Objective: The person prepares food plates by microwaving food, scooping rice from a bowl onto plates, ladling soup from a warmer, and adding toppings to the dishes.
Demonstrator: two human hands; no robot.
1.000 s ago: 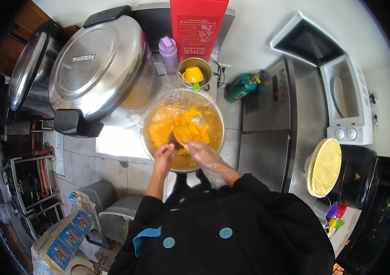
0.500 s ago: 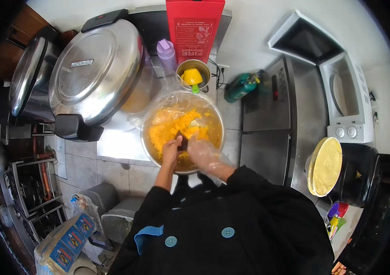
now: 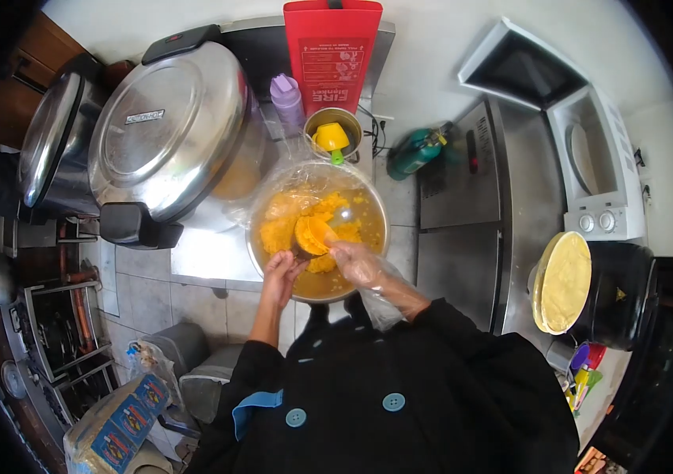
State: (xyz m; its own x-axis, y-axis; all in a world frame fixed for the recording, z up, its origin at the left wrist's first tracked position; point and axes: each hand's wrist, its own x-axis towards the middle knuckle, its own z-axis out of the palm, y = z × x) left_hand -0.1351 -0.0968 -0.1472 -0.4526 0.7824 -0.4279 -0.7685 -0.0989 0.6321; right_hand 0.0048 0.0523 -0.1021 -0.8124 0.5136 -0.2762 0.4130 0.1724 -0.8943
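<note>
A wide metal bowl (image 3: 384,265) holds loose yellow rice (image 3: 279,235), with clear plastic film draped over its far left side. My right hand (image 3: 360,264), in a clear plastic glove, grips a yellow-orange scoop (image 3: 302,229) over the bowl. Yellow rice fills the scoop, which is tilted. My left hand (image 3: 279,276) is bare and closed at the bowl's near left, just below the scoop. Its fingers pinch a small dark item (image 3: 301,254), mostly hidden, whose kind I cannot make out.
A small metal pot (image 3: 313,121) with a yellow cup (image 3: 331,137) stands behind the bowl. To the left is a large rice cooker (image 3: 166,134); behind are a purple bottle (image 3: 286,99) and a red fire blanket case (image 3: 335,47). A steel refrigerator (image 3: 459,272) stands right.
The scoop has come up into view, filled with rice. My right hand has moved slightly right, and my left hand slightly down and left, so the hands are farther apart.
</note>
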